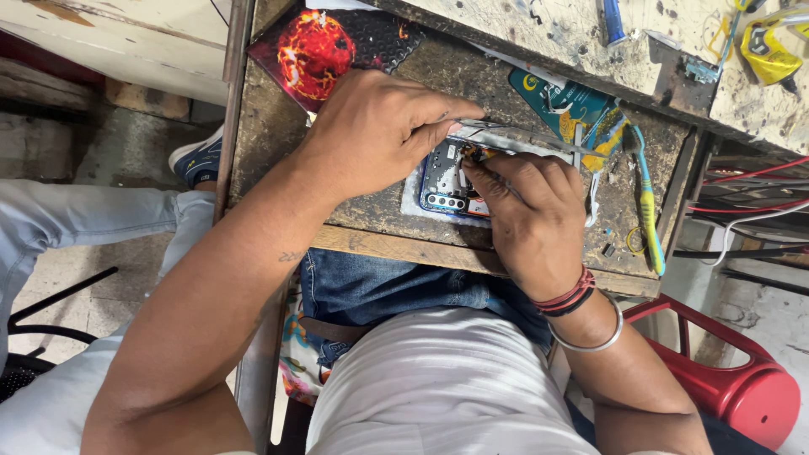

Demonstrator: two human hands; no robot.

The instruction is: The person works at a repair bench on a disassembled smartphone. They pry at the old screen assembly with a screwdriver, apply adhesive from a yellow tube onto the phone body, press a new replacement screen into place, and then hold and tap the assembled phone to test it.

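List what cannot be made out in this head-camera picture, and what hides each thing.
- Opened phone: far half hidden under both hands.
- Tweezers: tips hidden behind right hand; left hand covers their grip end.
- Red stool: cut off by frame edge.
- Small parts on bench: too small.

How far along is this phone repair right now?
Done: the phone lies opened, back cover off, its internals and camera module exposed. In hand: the left hand works tweezers at the upper boards while the right hand steadies the phone. Left: it is not yet closed; no back cover is on it.
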